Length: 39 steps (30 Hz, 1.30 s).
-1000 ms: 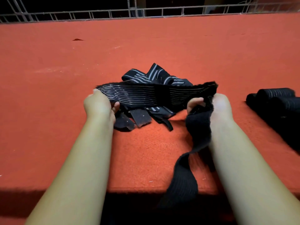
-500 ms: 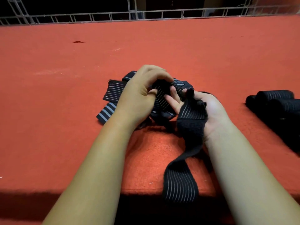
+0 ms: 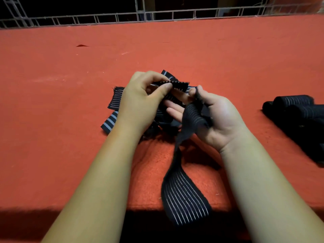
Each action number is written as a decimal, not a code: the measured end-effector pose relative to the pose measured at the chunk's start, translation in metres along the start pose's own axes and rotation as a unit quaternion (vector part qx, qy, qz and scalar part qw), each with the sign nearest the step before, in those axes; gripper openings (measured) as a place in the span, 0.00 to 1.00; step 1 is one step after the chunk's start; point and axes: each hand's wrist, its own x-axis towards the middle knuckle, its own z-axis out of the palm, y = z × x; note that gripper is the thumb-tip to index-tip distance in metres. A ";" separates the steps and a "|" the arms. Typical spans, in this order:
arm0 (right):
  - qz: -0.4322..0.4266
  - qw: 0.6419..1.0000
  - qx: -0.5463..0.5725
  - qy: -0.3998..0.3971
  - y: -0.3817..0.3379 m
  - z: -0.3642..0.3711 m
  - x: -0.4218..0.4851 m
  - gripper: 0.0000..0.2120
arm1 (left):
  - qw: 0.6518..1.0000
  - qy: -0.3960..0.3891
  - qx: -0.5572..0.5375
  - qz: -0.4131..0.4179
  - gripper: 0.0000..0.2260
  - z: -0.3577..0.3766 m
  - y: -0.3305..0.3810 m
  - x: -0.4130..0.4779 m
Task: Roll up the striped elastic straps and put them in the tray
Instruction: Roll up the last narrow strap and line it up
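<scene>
A black elastic strap with thin white stripes point(image 3: 185, 199) runs from my hands down over the table's near edge. My left hand point(image 3: 140, 102) pinches the strap's folded end between thumb and fingers, above the table. My right hand point(image 3: 215, 120) lies palm up beside it, and the strap passes across its fingers and palm; its thumb is hidden behind the strap. Under both hands sits a loose pile of striped straps point(image 3: 114, 100). At the right edge lie several rolled straps point(image 3: 296, 106) in a dark tray point(image 3: 313, 151), hard to make out.
The work surface is a red felt-covered table point(image 3: 175, 50) with its front edge near me. A white wire grid fence point(image 3: 157, 14) runs along the far edge. A small dark scrap point(image 3: 81, 45) lies far left.
The strap was stretched wide between both hands; they have since come together at the centre. My left hand now pinches the end and my right palm has turned up.
</scene>
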 end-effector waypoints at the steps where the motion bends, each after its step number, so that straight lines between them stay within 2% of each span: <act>1: -0.008 0.999 -0.031 -0.008 0.001 0.002 -0.001 0.15 | 1.000 0.006 -0.017 -0.024 0.06 0.000 0.000 0.001; 4: -0.043 0.993 -0.105 0.004 0.007 0.003 0.001 0.13 | 0.986 0.011 -0.125 -0.110 0.01 -0.002 0.004 0.001; 6: -0.064 0.987 -0.146 0.019 0.011 0.005 0.003 0.12 | 0.969 0.018 -0.185 -0.165 0.03 -0.003 0.008 0.000; 8: -0.083 0.977 -0.191 0.031 0.012 0.007 0.002 0.13 | 0.960 0.031 -0.197 -0.195 0.05 -0.003 0.011 -0.001; 14: -0.105 0.944 -0.310 0.043 0.014 0.012 -0.003 0.16 | 0.973 0.086 -0.121 -0.176 0.05 -0.004 0.004 -0.001; 17: -0.144 0.917 -0.367 0.059 0.016 0.009 -0.001 0.16 | 0.980 0.084 -0.077 -0.165 0.03 -0.007 0.002 -0.001; 19: -0.181 0.909 -0.365 0.084 0.016 0.006 0.002 0.15 | 0.983 0.073 -0.053 -0.160 0.02 -0.008 0.004 0.000; 22: -0.201 0.929 -0.295 0.098 0.014 0.003 0.005 0.12 | 0.982 0.039 -0.078 -0.165 0.02 -0.007 0.008 -0.001; 26: -0.181 0.952 -0.237 0.063 0.012 0.000 0.010 0.11 | 0.974 -0.002 -0.146 -0.171 0.07 -0.001 0.014 -0.003; 33: -0.192 0.927 -0.317 0.063 0.008 -0.008 0.013 0.11 | 0.950 -0.055 -0.227 -0.205 0.15 -0.003 0.030 -0.004; 39: -0.213 0.892 -0.390 0.082 0.002 -0.010 0.009 0.09 | 0.955 -0.090 -0.209 -0.192 0.16 -0.009 0.034 -0.006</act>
